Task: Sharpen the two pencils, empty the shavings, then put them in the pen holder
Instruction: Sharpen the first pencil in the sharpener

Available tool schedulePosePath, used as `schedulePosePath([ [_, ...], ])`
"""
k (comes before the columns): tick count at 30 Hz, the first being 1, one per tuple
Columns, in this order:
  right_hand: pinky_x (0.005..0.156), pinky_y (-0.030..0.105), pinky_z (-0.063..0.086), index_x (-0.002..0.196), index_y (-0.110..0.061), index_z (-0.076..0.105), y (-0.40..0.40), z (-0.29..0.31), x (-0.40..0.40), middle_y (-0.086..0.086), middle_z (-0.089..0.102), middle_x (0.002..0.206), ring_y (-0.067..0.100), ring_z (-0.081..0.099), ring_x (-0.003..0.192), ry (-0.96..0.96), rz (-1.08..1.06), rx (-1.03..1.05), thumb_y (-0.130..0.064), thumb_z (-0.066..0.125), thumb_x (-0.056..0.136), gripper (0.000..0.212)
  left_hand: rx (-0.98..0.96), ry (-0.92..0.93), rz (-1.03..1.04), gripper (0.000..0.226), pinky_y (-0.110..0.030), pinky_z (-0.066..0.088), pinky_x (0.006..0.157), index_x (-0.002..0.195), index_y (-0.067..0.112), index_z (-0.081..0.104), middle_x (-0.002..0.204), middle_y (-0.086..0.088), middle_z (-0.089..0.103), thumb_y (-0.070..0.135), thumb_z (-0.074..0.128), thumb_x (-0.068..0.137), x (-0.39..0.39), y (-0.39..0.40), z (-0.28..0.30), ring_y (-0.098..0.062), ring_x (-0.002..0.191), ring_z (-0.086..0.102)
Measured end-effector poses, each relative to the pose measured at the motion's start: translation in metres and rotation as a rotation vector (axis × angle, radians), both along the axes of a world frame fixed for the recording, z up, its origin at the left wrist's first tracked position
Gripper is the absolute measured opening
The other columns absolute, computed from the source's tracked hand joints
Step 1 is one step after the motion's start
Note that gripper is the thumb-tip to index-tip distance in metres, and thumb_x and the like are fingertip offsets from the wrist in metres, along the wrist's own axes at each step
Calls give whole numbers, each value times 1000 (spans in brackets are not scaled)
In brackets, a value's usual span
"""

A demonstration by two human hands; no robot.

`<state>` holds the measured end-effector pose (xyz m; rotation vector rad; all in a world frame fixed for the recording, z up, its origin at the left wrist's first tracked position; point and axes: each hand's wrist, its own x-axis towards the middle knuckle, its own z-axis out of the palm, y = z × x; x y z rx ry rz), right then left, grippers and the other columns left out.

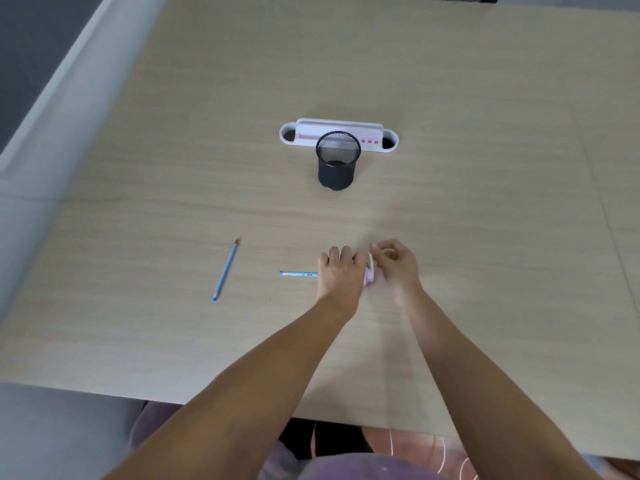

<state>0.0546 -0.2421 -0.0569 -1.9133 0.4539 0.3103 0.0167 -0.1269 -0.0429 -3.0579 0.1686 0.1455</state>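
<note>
A person's left hand is curling its fingers around a small pink-and-white sharpener on the pale wood counter, a blue pencil sticking out to the left from under that hand, while the right hand is hovering just beside the sharpener with fingers bent inward, pinching at what seems to be its crank, though blur is hiding the contact. A second blue pencil is lying well apart to the left, red tip pointing away. Farther back, a black mesh pen holder is standing upright just in front of a white-and-pink desk organizer.
</note>
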Motion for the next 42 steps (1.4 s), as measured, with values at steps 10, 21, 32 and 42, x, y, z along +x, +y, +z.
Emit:
schedulePosePath([
  [10, 65, 37, 39, 63, -14, 52, 9, -12, -92, 2, 51, 63, 26, 51, 69, -82, 33, -291, -46, 27, 92, 50, 57, 26, 37, 63, -29, 24, 57, 85, 22, 55, 74, 3, 54, 23, 84, 29, -4, -3, 6, -19, 65, 49],
  [21, 54, 29, 32, 59, -17, 45, 8, 15, -14, -2, 43, 54, 14, 40, 53, -120, -12, -132, -29, 52, 90, 34, -6, 21, -16, 55, -28, 36, 57, 81, 21, 52, 72, 2, 54, 28, 85, 36, 0, 2, 2, -20, 65, 51],
  [32, 62, 38, 40, 69, -12, 54, 12, -14, -92, 8, 50, 66, 32, 51, 69, -85, 128, -415, -36, 16, 78, 46, 22, 77, 12, 62, -29, 28, 60, 86, 21, 49, 78, 3, 53, 24, 85, 36, -1, -3, 4, -20, 71, 49],
  [42, 74, 23, 38, 106, -9, 58, -9, 21, -32, 11, 62, 106, 26, 58, 95, -48, 90, -337, -8, 38, 93, 24, 3, 111, 2, 52, -31, 31, 66, 96, 19, 44, 90, -1, 53, 16, 77, 56, -1, -2, 6, -23, 81, 50],
])
